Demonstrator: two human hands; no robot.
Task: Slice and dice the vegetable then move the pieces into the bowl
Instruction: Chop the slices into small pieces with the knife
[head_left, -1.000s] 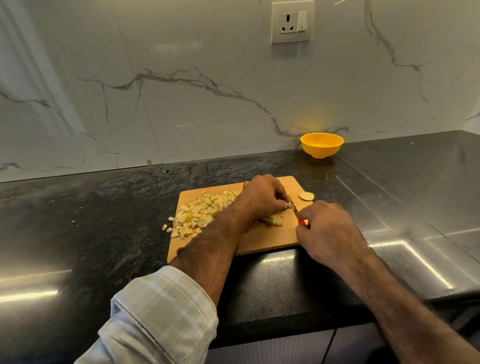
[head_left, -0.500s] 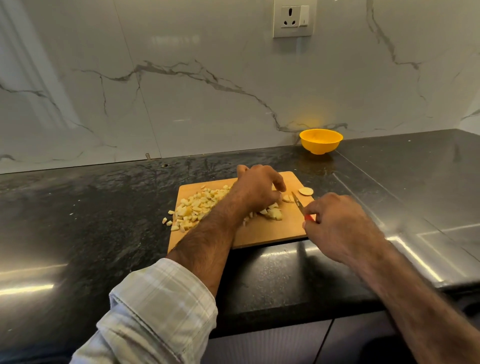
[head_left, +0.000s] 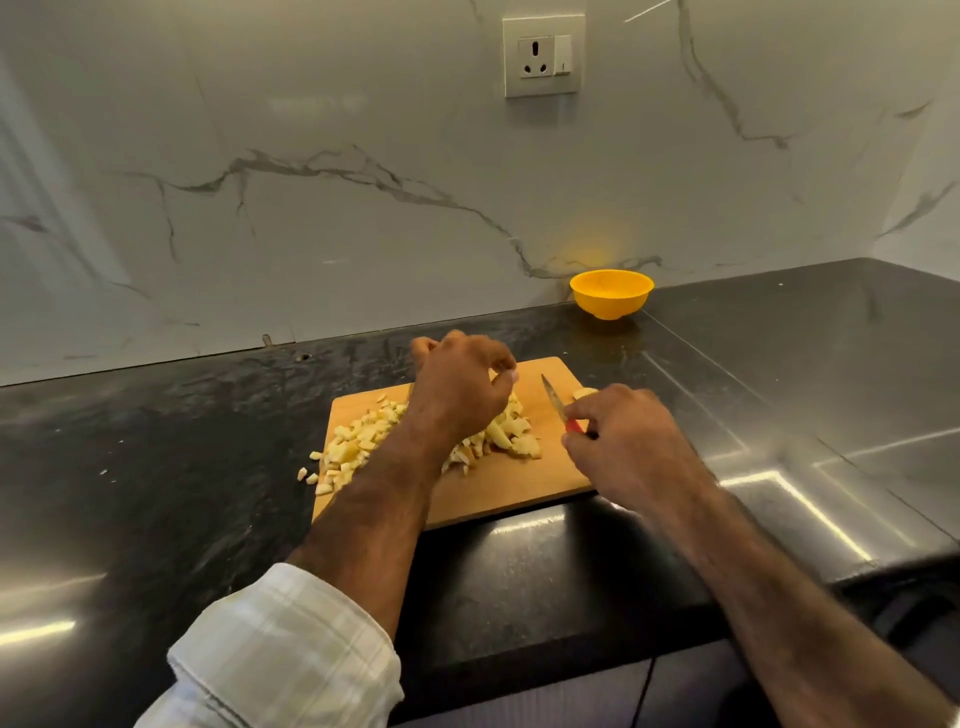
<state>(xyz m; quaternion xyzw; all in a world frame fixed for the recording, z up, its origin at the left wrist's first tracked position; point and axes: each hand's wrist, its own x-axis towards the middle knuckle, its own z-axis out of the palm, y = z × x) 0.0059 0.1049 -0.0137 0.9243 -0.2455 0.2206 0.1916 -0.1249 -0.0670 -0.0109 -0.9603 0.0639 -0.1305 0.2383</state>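
A wooden cutting board (head_left: 519, 491) lies on the black counter with a heap of pale yellow diced vegetable pieces (head_left: 358, 448) across it. My left hand (head_left: 460, 387) hovers just above the heap, fingers loosely curled, with nothing visible in them. My right hand (head_left: 628, 447) grips a small knife (head_left: 553, 397) by its red handle at the board's right edge, blade pointing away from me. One round slice (head_left: 584, 393) lies beside the right hand. The yellow bowl (head_left: 611, 293) stands against the wall behind the board, apart from both hands.
A few diced pieces (head_left: 307, 474) have spilled off the board's left edge onto the counter (head_left: 156, 467). A marble wall with a socket (head_left: 543, 56) rises right behind the counter. The counter's front edge runs just below the board.
My left hand has lifted off the piece it was steadying and now hangs above the heap. My right hand has drawn the knife away to the right, blade tilted up.
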